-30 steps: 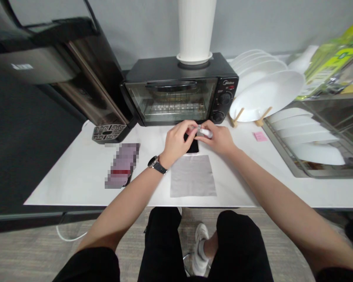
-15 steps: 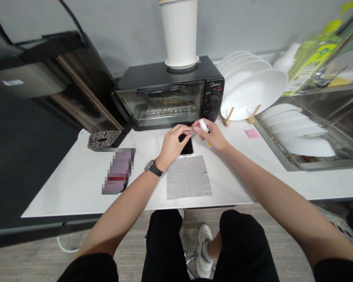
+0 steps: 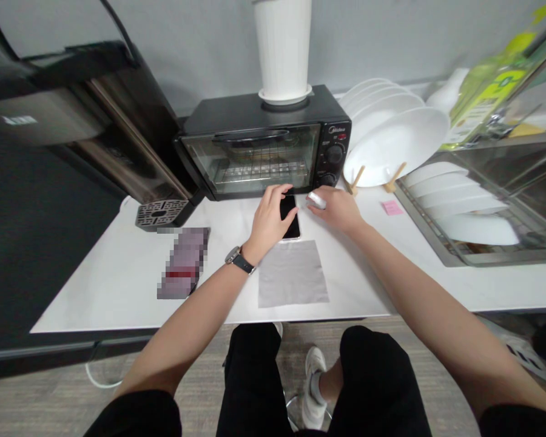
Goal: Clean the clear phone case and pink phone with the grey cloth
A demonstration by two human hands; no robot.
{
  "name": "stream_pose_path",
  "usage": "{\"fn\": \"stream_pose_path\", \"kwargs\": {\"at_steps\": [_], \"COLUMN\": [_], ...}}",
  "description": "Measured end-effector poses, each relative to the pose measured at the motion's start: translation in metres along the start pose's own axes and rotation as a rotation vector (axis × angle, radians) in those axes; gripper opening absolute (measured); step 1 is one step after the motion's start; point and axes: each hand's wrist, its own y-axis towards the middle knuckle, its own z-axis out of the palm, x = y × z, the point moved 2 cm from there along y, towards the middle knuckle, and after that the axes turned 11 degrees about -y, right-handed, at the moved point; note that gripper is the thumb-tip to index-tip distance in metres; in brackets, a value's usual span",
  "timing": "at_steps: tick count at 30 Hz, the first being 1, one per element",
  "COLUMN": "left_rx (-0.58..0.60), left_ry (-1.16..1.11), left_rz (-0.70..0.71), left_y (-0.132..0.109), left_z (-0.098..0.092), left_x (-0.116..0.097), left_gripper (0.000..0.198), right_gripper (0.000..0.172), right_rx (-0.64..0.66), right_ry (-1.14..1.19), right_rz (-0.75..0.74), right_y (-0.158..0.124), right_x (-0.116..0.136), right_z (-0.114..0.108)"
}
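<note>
The left hand [image 3: 272, 220] arches, thumb and fingers parted, over a flat, glossy black phone [image 3: 293, 230] on the smooth white table [image 3: 104, 282]; the right hand [image 3: 339, 209] curls around a small white bottle [image 3: 317, 200]. Nearer the body lies a thin, squarish grey cloth [image 3: 293, 276].

black phone screen [image 3: 293, 227] — white bottle [image 3: 317, 200] — plain grey cloth [image 3: 293, 274]

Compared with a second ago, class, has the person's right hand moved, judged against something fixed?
Yes: measured against the oven, the right hand has moved to the right, leaving a gap to the left hand.
</note>
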Motion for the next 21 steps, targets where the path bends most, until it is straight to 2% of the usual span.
{"fn": "stream_pose_path", "kwargs": {"at_steps": [4, 8, 10, 12, 13, 15, 18, 21], "left_rx": [0.038, 0.003, -0.010, 0.015, 0.037, 0.069, 0.097, 0.147], "left_ry": [0.042, 0.067, 0.036, -0.059, -0.119, -0.225, -0.329, -0.434], "left_rz": [-0.035, -0.040, -0.030, 0.001, 0.021, 0.055, 0.057, 0.006], "left_y": [-0.001, 0.000, 0.001, 0.001, 0.001, 0.002, 0.002, 0.003], "left_z": [0.001, -0.001, -0.002, -0.002, -0.002, -0.002, -0.001, -0.001], "left_x": [-0.001, -0.002, -0.004, -0.008, -0.010, -0.015, -0.020, -0.019], "left_gripper": [0.047, 0.044, 0.040, 0.037, 0.037, 0.039, 0.031, 0.026], "right_gripper": [0.017, 0.031, 0.034, 0.035, 0.038, 0.046, 0.053, 0.053], "right_rx": [0.045, 0.013, -0.054, -0.050, 0.005, 0.197, 0.450, 0.545], "right_ry": [-0.102, -0.135, -0.047, 0.162, 0.294, 0.539, 0.769, 0.916], "right_rz": [0.009, 0.023, 0.006, -0.007, -0.005, 0.011, -0.004, -0.015], "right_y": [-0.004, -0.003, -0.003, -0.004, -0.005, -0.009, -0.015, -0.017], "right_x": [0.001, 0.002, 0.005, 0.009, 0.013, 0.022, 0.037, 0.045], "right_z": [0.000, -0.010, -0.017, -0.022, -0.021, -0.017, -0.008, -0.006]}}
